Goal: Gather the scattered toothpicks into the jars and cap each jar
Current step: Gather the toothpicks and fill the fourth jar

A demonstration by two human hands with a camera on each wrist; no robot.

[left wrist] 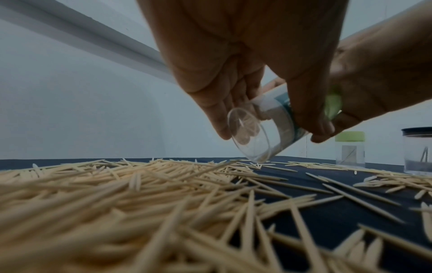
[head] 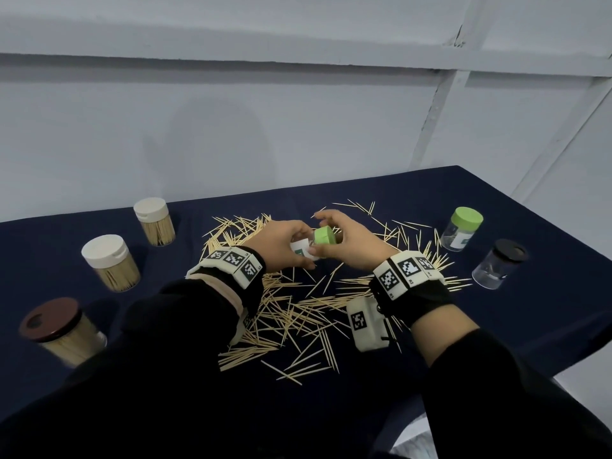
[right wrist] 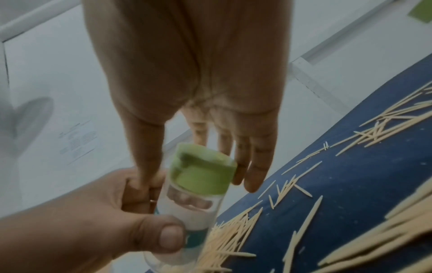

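Observation:
Loose toothpicks (head: 298, 309) lie scattered on the dark blue cloth (head: 496, 326). Above them my left hand (head: 308, 241) grips a clear jar (head: 299, 251) with a white label, tilted, its base toward the left. My right hand (head: 331, 235) holds the jar's green cap (head: 326, 236) between thumb and fingers. In the left wrist view the left hand (left wrist: 268, 127) wraps the jar (left wrist: 247, 140), which looks empty, just above the toothpicks (left wrist: 140, 184); the cap (left wrist: 333, 107) shows behind the thumb. In the right wrist view my right hand (right wrist: 198, 177) spans the cap (right wrist: 201, 171) on the jar (right wrist: 187, 212).
Three capped jars full of toothpicks stand at the left: two with white caps (head: 154, 221) (head: 111, 261) and one with a brown cap (head: 63, 329). At the right stand a green-capped clear jar (head: 463, 228) and a black-capped one (head: 500, 263). A pale wall rises behind the table.

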